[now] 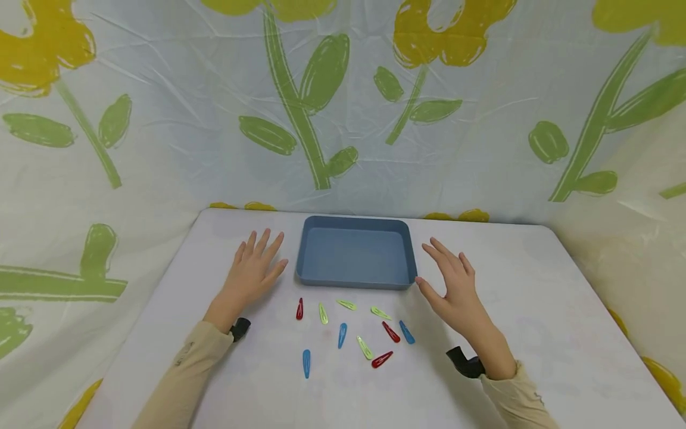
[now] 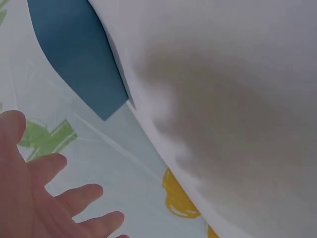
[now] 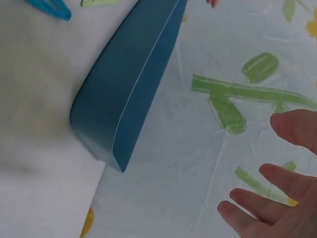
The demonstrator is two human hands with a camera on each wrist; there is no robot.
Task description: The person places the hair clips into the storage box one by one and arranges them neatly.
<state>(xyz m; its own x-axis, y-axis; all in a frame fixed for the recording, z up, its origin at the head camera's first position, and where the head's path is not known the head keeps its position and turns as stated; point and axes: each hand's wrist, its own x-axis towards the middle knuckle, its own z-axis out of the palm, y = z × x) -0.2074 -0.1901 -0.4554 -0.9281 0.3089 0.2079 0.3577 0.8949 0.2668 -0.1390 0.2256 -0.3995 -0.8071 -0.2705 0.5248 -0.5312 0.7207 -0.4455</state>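
Note:
A blue-grey tray (image 1: 356,253) stands on the white table between the two hands, its inside bare. My left hand (image 1: 249,277) hovers to its left with fingers spread, holding nothing; the left wrist view shows the same hand (image 2: 54,198). To the tray's right, my right hand (image 1: 455,292) is raised, fingers apart, the thumb near the tray's front right corner; whether it touches cannot be told. In the right wrist view that hand (image 3: 282,198) holds nothing beside the tray (image 3: 114,89). In front of the tray lie several hair clips: red (image 1: 299,309), green (image 1: 323,313) and blue (image 1: 306,363).
The white table (image 1: 257,381) reaches back to a hanging sheet (image 1: 203,119) printed with yellow flowers and green leaves. A black strap (image 1: 467,363) is at the right wrist and another (image 1: 240,329) at the left.

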